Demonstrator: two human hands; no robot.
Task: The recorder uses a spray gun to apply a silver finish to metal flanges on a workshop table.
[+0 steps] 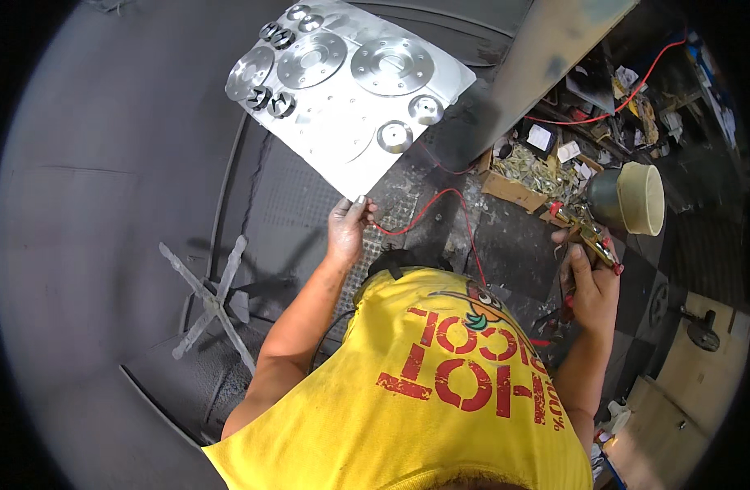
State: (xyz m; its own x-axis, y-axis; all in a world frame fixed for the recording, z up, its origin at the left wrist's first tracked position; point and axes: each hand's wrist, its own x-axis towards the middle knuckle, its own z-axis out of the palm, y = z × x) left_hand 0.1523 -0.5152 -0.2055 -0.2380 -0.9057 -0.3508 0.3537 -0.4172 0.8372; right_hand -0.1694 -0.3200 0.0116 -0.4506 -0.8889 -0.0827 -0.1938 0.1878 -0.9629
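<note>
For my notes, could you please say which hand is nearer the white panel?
The left hand, holding the panel by its corner; the right hand is off to its right.

To my left I see a cross-shaped stand (212,305) with rough, grey-coated bars. Ahead on my right sits a cardboard box (510,191) heaped with pale, tangled scraps, near a tall pale panel (551,69) with grey blotches, while light wooden boards (661,425) show lower down that side.
</note>
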